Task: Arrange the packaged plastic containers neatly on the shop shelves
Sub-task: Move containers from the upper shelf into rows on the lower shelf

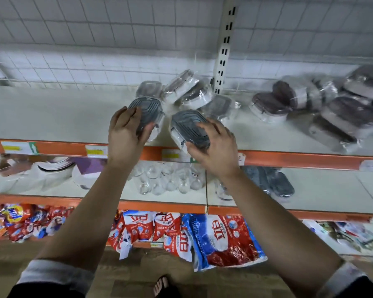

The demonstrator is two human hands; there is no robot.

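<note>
My left hand (125, 134) grips a wrapped container with a grey lid (149, 110), tilted on edge above the top shelf (52, 117). My right hand (213, 145) holds a second grey-lidded container (187, 123) by its near end, also tilted, close to the shelf's orange front rail. Behind them several wrapped containers (185, 89) lie jumbled against the back grid. A larger heap of brown-lidded containers (332, 104) sprawls on the right part of the shelf.
A slotted metal upright (224, 46) splits the shelf's back. The shelf below carries glass cups (166, 177), white bowls (50, 171) and grey containers (271, 181). Detergent bags (220, 237) fill the lowest shelf. The top shelf's left part is bare.
</note>
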